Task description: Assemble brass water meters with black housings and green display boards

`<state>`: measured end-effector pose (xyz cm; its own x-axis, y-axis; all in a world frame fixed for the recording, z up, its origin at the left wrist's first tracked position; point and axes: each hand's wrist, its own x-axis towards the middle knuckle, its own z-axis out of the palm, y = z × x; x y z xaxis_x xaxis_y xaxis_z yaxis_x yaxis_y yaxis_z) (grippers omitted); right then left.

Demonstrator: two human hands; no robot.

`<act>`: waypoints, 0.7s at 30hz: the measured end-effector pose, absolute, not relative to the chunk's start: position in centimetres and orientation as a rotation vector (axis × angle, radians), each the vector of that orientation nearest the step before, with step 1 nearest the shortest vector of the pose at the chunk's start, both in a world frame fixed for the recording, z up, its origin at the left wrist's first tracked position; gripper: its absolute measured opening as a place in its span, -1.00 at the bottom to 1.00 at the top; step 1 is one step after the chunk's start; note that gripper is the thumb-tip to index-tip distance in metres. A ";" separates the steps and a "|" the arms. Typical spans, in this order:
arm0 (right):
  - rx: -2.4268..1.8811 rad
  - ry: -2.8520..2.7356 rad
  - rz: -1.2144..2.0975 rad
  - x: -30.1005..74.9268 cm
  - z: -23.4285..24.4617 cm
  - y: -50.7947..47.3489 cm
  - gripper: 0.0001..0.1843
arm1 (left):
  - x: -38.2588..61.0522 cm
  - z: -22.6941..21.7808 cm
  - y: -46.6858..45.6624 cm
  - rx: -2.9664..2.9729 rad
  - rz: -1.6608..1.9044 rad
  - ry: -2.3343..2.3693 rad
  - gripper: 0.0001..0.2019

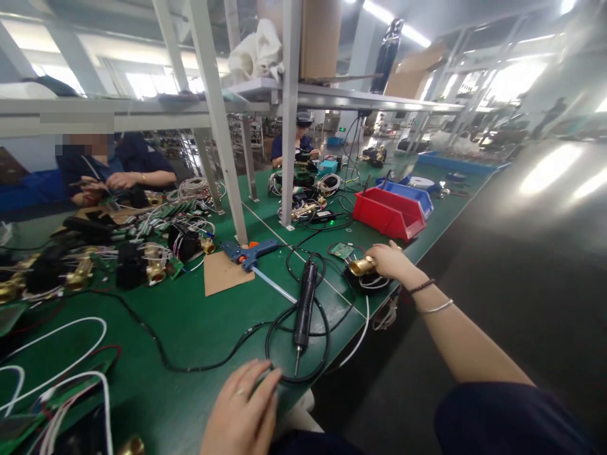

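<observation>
My right hand is wrapped round a brass pipe fitting near the bench's right edge. The fitting belongs to an assembly with a black housing, white wires and a small green circuit board. At the front edge, my left hand has its fingers stretched out, holding nothing that I can see; its fingertips are near a looped black cable. Between the hands lies a black electric screwdriver, its bit pointing towards me. Beyond it is a blue glue gun with a glue stick.
A red bin and a blue bin stand beyond my right hand. Shelf posts rise from the green bench. Several wired brass assemblies lie at left. Two people work across the bench.
</observation>
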<state>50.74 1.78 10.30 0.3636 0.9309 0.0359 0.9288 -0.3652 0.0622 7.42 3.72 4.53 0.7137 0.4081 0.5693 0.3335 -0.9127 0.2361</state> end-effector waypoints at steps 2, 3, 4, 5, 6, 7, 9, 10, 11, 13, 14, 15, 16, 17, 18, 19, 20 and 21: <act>2.501 1.775 0.118 50.7 9.9 2.0 -0.77 | 11.9 4.2 3.8 2.949 0.651 0.544 -0.56; 2.475 1.786 0.122 50.8 9.9 2.0 -0.74 | 13.9 4.0 4.0 2.976 0.509 0.566 -0.52; 2.455 1.795 0.124 50.8 10.0 2.0 -0.72 | 15.7 3.8 4.3 2.981 0.399 0.608 -0.49; 2.442 1.799 0.125 50.9 10.1 1.9 -0.72 | 17.2 3.5 4.7 2.974 0.322 0.650 -0.46; 2.436 1.802 0.128 51.0 10.3 1.7 -0.73 | 18.3 3.4 5.2 2.959 0.279 0.696 -0.45; 2.437 1.803 0.133 51.1 10.5 1.4 -0.74 | 19.1 3.2 5.8 2.932 0.263 0.738 -0.43; 2.457 1.806 0.147 51.0 10.9 0.5 -0.73 | 20.0 3.3 7.2 2.748 0.333 0.812 -0.41; 2.471 1.813 0.153 50.8 11.2 -0.1 -0.71 | 20.3 3.5 7.9 2.566 0.409 0.841 -0.40; 2.483 1.827 0.159 50.6 11.4 -0.9 -0.67 | 20.7 3.8 8.6 2.357 0.487 0.855 -0.41; 2.494 1.871 0.175 49.9 11.9 -2.7 -0.58 | 21.5 4.3 9.3 1.983 0.594 0.838 -0.47; 2.493 1.889 0.181 49.6 12.2 -3.7 -0.54 | 22.1 4.6 9.2 1.856 0.605 0.820 -0.51; 2.490 1.915 0.196 49.2 12.6 -4.8 -0.50 | 22.8 4.8 8.7 1.769 0.580 0.797 -0.55; 2.479 1.965 0.231 48.8 13.0 -5.8 -0.49 | 23.7 4.9 7.9 1.695 0.523 0.769 -0.59; 2.459 2.044 0.292 48.4 13.4 -6.9 -0.50 | 24.6 5.0 6.8 1.591 0.447 0.730 -0.60; 2.424 2.154 0.377 47.8 14.0 -8.0 -0.52 | 25.6 4.9 5.5 1.470 0.353 0.681 -0.55; 2.367 2.288 0.482 47.2 14.6 -9.1 -0.56 | 26.6 4.9 4.2 1.336 0.250 0.625 -0.47; 2.292 2.426 0.595 46.4 15.2 -10.2 -0.60 | 27.6 4.9 2.8 1.190 0.148 0.560 -0.38; 2.204 2.548 0.701 45.6 15.8 -11.2 -0.63 | 28.6 4.9 1.7 1.037 0.058 0.489 -0.30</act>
<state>45.63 -11.21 15.83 -0.1531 0.8675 0.4734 0.9875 0.1165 0.1059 28.64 1.70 4.88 0.8914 0.2731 -0.3617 0.1809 0.5174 0.8364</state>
